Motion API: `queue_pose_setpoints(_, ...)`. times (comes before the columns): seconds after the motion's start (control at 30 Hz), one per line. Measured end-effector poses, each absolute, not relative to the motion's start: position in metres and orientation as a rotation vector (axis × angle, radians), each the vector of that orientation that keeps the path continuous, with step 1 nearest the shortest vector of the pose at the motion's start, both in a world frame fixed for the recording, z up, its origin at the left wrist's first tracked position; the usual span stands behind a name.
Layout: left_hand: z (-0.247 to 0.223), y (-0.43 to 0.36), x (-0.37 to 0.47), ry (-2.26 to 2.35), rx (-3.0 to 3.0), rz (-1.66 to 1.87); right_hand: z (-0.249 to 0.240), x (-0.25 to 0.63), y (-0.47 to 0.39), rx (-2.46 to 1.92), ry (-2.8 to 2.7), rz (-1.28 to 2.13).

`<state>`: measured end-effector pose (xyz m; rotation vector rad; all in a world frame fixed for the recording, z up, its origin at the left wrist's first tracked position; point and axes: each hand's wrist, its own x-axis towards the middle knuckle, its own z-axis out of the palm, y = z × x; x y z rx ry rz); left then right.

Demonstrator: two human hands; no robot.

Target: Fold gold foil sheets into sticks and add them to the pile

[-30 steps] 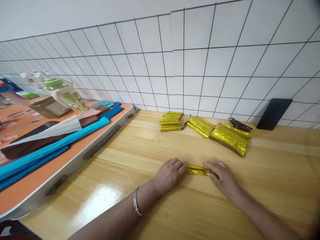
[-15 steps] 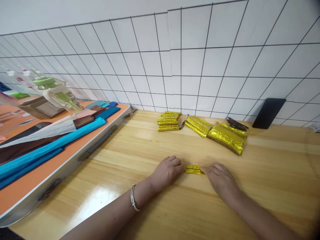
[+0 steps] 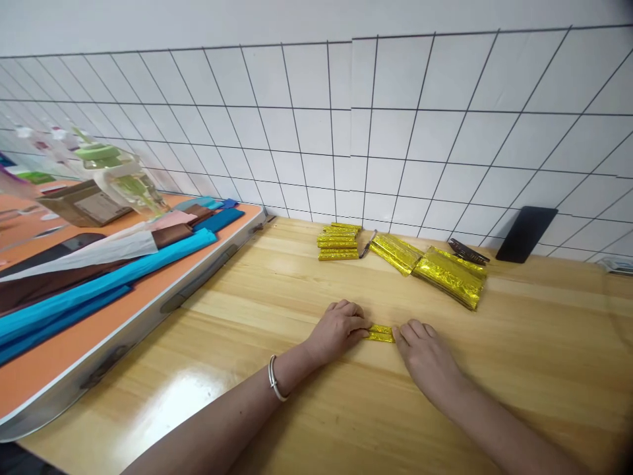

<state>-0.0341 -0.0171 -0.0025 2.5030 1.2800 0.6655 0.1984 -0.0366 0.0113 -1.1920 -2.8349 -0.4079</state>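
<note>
In the lower middle of the frame, a smooth silver metal bangle (image 3: 275,379) is circling the left wrist. The left hand (image 3: 341,330) is bunching its fingers together and pinching the left end of a narrow, folded, shiny gold foil strip (image 3: 380,332), which is lying flat on the pale wooden table (image 3: 277,297) just below the frame's centre. The right hand (image 3: 425,353) is keeping its fingers close together and pinching the strip's right end.

At the left side, an orange tabletop with a metal rim (image 3: 30,379) is bearing long bright-blue folded lengths (image 3: 148,269), with white and brown ones lying beside them.

Farther back, right of centre, a thick stack of wide gold foil pieces (image 3: 450,276) is touching a thinner gold foil stack (image 3: 395,253). A slim dark pen (image 3: 367,244) is lying between that and a small group of narrow gold foil rolls (image 3: 339,242). A black hair-clip-like piece (image 3: 467,252) is resting behind the thick stack, and a black rectangular slab (image 3: 527,234) is leaning on the white tiled wall (image 3: 395,132) at right.

In the upper left, an open brown cardboard box (image 3: 86,203) is standing beside a clear bottle with a green lid (image 3: 126,178).
</note>
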Motion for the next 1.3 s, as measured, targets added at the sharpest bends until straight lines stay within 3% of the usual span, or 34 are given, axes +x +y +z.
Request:
queue_pose_setpoints(0.47,-0.003,-0.007,-0.044,1.082,2.255,0.823,-0.006,0.179,-0.037,-1.189,-2.862,0.029)
queue_pose_setpoints(0.6,0.008,-0.001,-0.069,1.293,2.036,0.963,-0.006,0.179,-0.038,-1.218,-2.869,0.076)
queue_pose_setpoints(0.93,0.019,-0.060,-0.061,1.101,2.634,0.272,-0.012,0.179,-0.038,-1.206,-2.833,0.099)
queue_pose_setpoints(1.3,0.015,-0.060,-0.009,1.124,2.640,0.380,-0.009,0.178,-0.040,-1.200,-2.836,0.127)
